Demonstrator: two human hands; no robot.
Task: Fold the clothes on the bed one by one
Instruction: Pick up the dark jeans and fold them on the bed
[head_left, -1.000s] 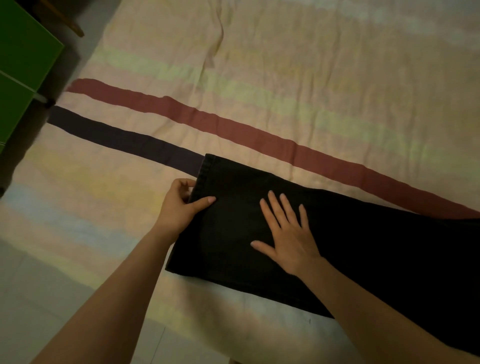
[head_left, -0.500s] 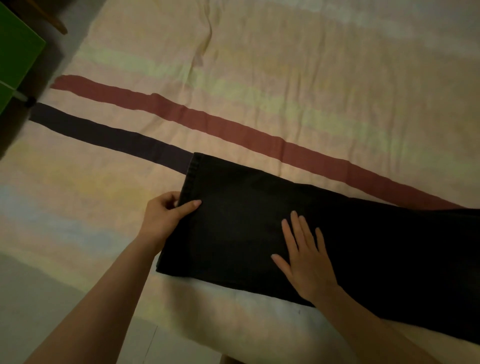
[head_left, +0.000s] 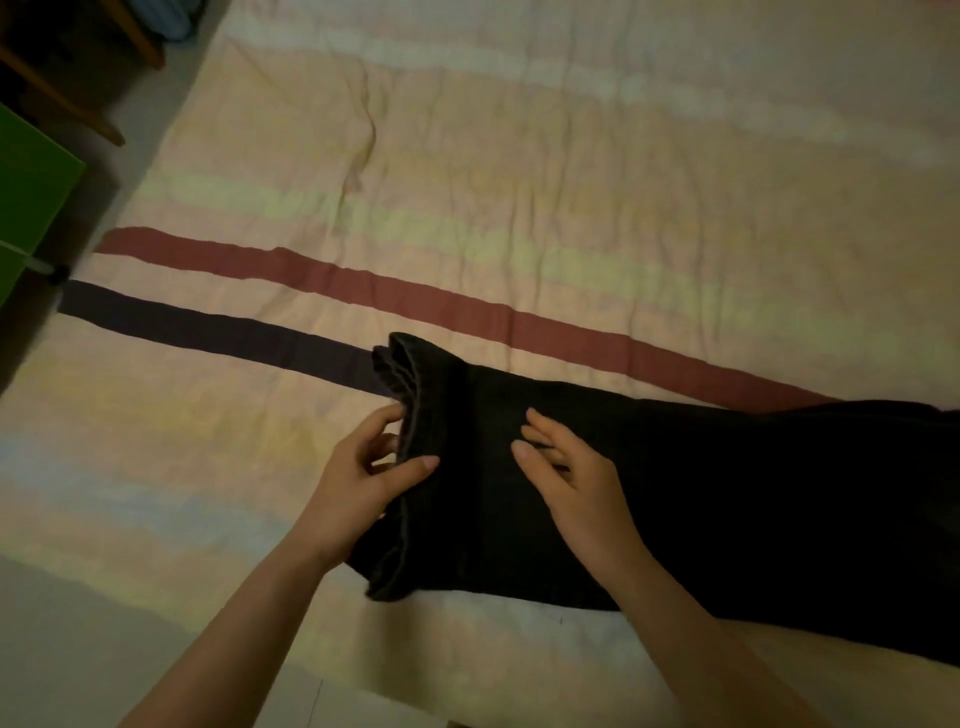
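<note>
Left hand (head_left: 363, 480) pinches the trousers' (head_left: 727, 478) hem, thumb on top, fingers under; right hand (head_left: 566, 470) lies on the cloth just beside it, fingers loosely bent and holding nothing. I count one pair of trousers, black, stretched along the bed's (head_left: 519, 182) near edge and running off to my right. Half a second ago the hem lay flat; now it's lifted and bunched.

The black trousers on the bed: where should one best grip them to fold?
Probably at the hem end of the black trousers, coming from the left: the layers bunch and lift there, where the left hand already pinches them.
</note>
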